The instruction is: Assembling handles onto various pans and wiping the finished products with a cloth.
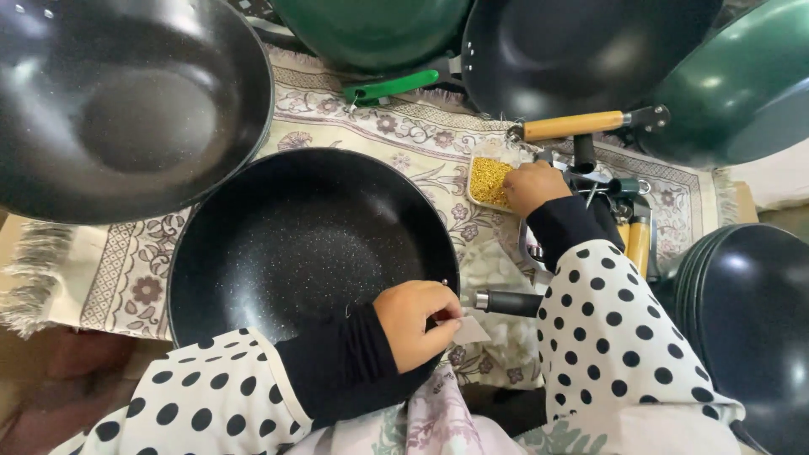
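A black speckled wok (295, 244) lies in front of me on a patterned cloth, its short black handle stub (506, 302) pointing right. My left hand (417, 324) is closed on the wok's rim beside that stub, next to a small pale tag (470, 331). My right hand (533, 187) reaches into a small tray of yellow-gold small parts (489, 180), fingers curled down into them; whether it grips any is hidden.
More woks surround me: a large black one (118, 101) at upper left, green ones (371, 29) and a black one (581, 50) at the top, a stack (750, 320) at right. A wood-handled tool (581, 125), a green handle (392, 86) and loose wooden handles (638, 243) lie nearby.
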